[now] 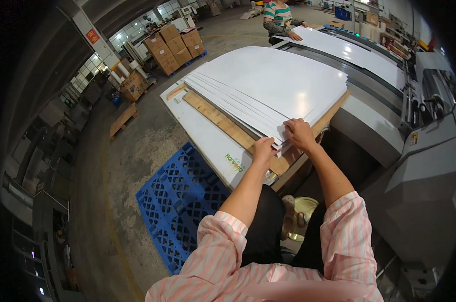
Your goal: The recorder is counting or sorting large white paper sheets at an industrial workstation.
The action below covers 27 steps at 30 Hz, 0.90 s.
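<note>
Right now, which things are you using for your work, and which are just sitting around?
In use:
- white sheets, stacked
- left hand and right hand, at the stack's near corner
- brown board, under the sheets

Probably just lying about:
- blue pallet, beside the table
- cardboard boxes, piled farther back

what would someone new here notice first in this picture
Probably the big stack of glossy white sheets in the upper middle, with the person's left hand and right hand at its near corner. Next might come the bright blue pallet on the floor, left of the person's legs. Farther back, brown cartons stand piled at upper left of centre, and another person stands at the top edge.
</note>
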{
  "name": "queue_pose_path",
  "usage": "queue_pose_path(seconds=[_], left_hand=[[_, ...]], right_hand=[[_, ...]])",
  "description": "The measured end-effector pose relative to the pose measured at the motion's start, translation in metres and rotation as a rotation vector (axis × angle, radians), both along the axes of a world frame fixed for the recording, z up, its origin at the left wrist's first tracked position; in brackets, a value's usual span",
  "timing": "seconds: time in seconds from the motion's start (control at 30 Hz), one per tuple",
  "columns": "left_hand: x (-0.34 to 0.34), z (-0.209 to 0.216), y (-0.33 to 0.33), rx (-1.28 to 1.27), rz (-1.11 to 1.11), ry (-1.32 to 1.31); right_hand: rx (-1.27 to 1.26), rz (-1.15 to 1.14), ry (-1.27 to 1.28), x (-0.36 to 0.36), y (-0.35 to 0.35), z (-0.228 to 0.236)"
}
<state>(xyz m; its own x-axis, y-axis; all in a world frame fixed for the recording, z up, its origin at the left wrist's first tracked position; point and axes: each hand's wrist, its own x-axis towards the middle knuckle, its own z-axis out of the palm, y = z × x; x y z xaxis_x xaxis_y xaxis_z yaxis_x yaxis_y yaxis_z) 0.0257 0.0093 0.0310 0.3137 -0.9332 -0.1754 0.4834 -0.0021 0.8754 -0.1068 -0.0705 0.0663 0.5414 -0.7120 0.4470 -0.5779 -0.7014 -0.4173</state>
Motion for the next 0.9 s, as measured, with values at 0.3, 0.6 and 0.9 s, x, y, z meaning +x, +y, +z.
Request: queue_pose_path(seconds=[0.3,0.6,0.9], left_hand=[[-0.004,0.004,0.002,0.029,0.009,-0.005],[-0.003,0.009,0.003,0.034,0.003,0.000],[-0.004,0.008,0.006,0.023,0.006,0.020]], right_hand=[[0.024,0.056,0.120,-0.011,-0.009,-0.012],[0.072,0.021,0.037,-0.013,-0.003,0.000],[-0.013,-0.033,0.195,-0.006,0.010,0.013]])
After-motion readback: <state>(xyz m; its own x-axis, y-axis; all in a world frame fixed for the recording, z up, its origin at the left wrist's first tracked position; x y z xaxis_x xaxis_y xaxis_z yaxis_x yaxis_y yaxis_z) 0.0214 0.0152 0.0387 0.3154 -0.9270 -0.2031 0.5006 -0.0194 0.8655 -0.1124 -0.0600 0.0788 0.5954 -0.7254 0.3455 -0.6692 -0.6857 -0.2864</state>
